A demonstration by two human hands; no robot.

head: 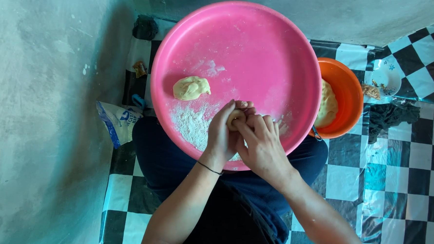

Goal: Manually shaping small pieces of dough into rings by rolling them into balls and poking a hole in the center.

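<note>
Both my hands meet over the near edge of a big round pink tray (252, 42) that rests on my lap. My left hand (222, 136) cups a small ball of pale dough (235, 118), and my right hand (262, 144) presses fingers against the same ball. A second lump of yellowish dough (190, 87) lies on the tray to the left. White flour (192, 123) is scattered on the tray just left of my hands.
An orange bowl (347, 89) holding more dough (327, 104) sits right of the tray. A white-and-blue bag (118, 121) lies at the left by a grey wall (41, 120). A small white dish (387, 78) and dark cloth (390, 117) rest on the checkered floor.
</note>
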